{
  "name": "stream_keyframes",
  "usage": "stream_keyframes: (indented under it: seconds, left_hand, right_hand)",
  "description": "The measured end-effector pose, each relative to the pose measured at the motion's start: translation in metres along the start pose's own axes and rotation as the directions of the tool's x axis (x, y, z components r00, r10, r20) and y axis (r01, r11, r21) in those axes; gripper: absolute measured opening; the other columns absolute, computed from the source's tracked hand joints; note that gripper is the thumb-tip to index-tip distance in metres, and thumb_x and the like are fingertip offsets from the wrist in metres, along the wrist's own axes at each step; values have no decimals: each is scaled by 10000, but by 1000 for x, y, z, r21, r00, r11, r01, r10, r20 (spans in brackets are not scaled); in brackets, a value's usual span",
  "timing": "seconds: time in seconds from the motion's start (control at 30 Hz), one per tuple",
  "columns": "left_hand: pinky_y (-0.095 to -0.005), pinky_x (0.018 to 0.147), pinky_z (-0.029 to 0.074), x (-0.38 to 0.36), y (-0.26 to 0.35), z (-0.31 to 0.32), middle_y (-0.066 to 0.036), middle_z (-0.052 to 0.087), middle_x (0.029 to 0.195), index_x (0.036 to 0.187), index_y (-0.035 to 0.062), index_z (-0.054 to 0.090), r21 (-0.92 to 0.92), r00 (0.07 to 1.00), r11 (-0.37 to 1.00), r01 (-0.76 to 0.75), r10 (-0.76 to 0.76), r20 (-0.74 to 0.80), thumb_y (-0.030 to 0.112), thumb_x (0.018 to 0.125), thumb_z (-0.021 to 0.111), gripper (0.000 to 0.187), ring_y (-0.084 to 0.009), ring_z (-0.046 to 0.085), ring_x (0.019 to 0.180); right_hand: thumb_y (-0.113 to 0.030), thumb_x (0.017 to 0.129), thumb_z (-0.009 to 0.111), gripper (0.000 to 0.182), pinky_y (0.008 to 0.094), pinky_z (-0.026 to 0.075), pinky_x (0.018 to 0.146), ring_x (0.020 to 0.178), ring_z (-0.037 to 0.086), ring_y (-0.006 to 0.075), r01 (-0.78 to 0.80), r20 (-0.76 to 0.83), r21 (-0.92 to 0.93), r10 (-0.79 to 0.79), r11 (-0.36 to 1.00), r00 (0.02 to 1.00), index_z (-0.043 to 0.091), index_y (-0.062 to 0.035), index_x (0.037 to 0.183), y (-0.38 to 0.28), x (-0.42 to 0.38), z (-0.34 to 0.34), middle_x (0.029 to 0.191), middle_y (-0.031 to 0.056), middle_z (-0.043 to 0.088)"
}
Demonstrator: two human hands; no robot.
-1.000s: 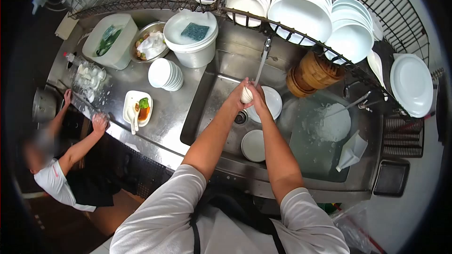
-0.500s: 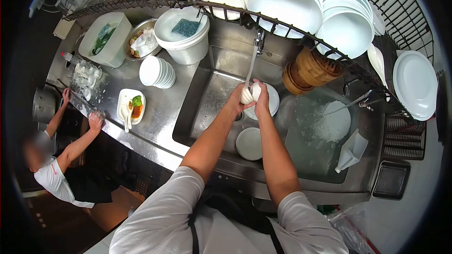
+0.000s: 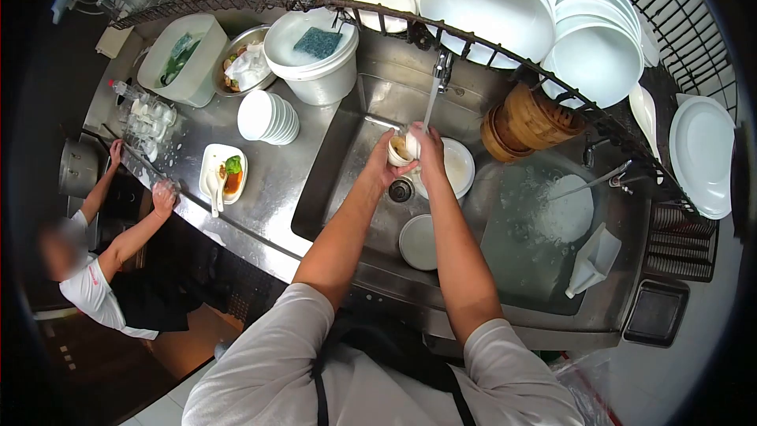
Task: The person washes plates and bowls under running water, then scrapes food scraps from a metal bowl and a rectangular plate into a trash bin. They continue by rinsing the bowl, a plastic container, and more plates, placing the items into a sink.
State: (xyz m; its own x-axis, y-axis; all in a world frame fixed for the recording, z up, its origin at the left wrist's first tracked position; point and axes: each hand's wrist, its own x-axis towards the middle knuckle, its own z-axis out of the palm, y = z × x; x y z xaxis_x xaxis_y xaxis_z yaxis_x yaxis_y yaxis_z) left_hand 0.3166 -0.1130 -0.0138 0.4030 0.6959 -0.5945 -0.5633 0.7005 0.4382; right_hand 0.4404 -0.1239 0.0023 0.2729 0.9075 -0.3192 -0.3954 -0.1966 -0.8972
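Note:
Over the left sink basin point(image 3: 322, 181), my left hand point(image 3: 380, 164) is closed round a small white bowl point(image 3: 399, 159) with brownish residue inside. My right hand point(image 3: 430, 159) grips another small white bowl point(image 3: 412, 142) right beside it. Water from the tap point(image 3: 444, 71) runs down onto the right hand and its bowl. My fingers partly cover both bowls, so whether more are nested in them is hard to tell. Below and to the right, a white plate point(image 3: 461, 170) lies in the basin. A round white dish point(image 3: 419, 243) sits closer to my body, near the drain point(image 3: 400, 189).
The right basin point(image 3: 512, 260) holds cloudy water with a white dish point(image 3: 569, 209). Bamboo steamers point(image 3: 536, 122) stand behind. Overhead, a wire rack point(image 3: 505, 54) carries stacked bowls. On the left counter are stacked small bowls point(image 3: 268, 117) and a bucket point(image 3: 319, 83). A co-worker point(image 3: 118, 276) stands left.
The small white bowls, held close together before, are now parted between my hands, and the brownish inside of the left one shows. The view has shifted slightly.

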Motion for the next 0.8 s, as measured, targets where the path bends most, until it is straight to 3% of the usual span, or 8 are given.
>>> stream_keyframes:
  seconds: [0.13, 0.3, 0.37, 0.53, 0.63, 0.73, 0.8]
  left_hand:
    - [-466, 750, 616, 0, 0, 5, -146, 640, 1134, 1195, 64, 559, -55, 998, 998, 40, -37, 60, 421, 953, 439, 447, -290, 661, 976]
    - [-471, 765, 605, 14, -16, 32, -120, 646, 1140, 1195, 86, 569, 62, 992, 993, 103, -107, 63, 416, 959, 394, 442, -270, 660, 984]
    - [-457, 755, 607, 23, -24, 38, -103, 655, 1121, 1190, 102, 575, 140, 991, 981, 132, -135, 14, 426, 967, 392, 434, -257, 662, 982]
    - [-436, 698, 621, 29, -33, 38, -92, 668, 1062, 1163, 128, 580, 127, 986, 983, 132, -117, -119, 446, 977, 422, 401, -254, 677, 921]
    - [-448, 680, 625, 29, -32, 24, -96, 664, 1058, 1175, 143, 572, 132, 981, 977, 165, -150, -120, 458, 970, 446, 396, -254, 677, 909]
    - [-453, 690, 621, 22, -31, 14, -89, 655, 1077, 1197, 166, 567, 158, 983, 972, 174, -161, -89, 489, 945, 501, 415, -253, 666, 934]
    - [-447, 727, 611, 19, -30, 12, -71, 640, 1123, 1234, 187, 557, 225, 988, 962, 157, -156, -21, 549, 910, 563, 485, -252, 644, 999]
  right_hand:
    - [-214, 809, 688, 428, 292, 471, 835, 953, 604, 180, 15, -17, 160, -12, 987, 1000, 599, -9, 1174, -9, -10, -11, 1038, 92, 631]
    - [-196, 809, 676, 389, 285, 462, 828, 932, 594, 171, 65, -95, 217, -45, 974, 994, 607, -25, 1150, -15, -17, -44, 1016, 66, 617]
    - [-179, 815, 671, 377, 280, 454, 824, 908, 579, 161, 96, -156, 165, -70, 982, 985, 607, -23, 1153, -14, -19, -52, 1022, 62, 610]
    - [-117, 846, 643, 316, 249, 414, 751, 823, 505, 105, 255, -314, -18, -248, 967, 917, 609, -10, 1140, -3, -20, -55, 997, 39, 588]
    - [-133, 838, 660, 309, 255, 421, 741, 804, 510, 111, 139, -251, -68, -152, 988, 956, 619, -5, 1117, -13, -35, -49, 970, 29, 601]
    - [-150, 831, 683, 301, 263, 437, 755, 811, 535, 125, 207, -179, -103, -222, 973, 958, 630, -10, 1093, 13, -23, -60, 947, 28, 614]
    - [-173, 827, 707, 313, 261, 442, 771, 834, 550, 130, 230, -50, -253, -250, 940, 967, 635, -14, 1088, 21, -19, -61, 958, 36, 619]
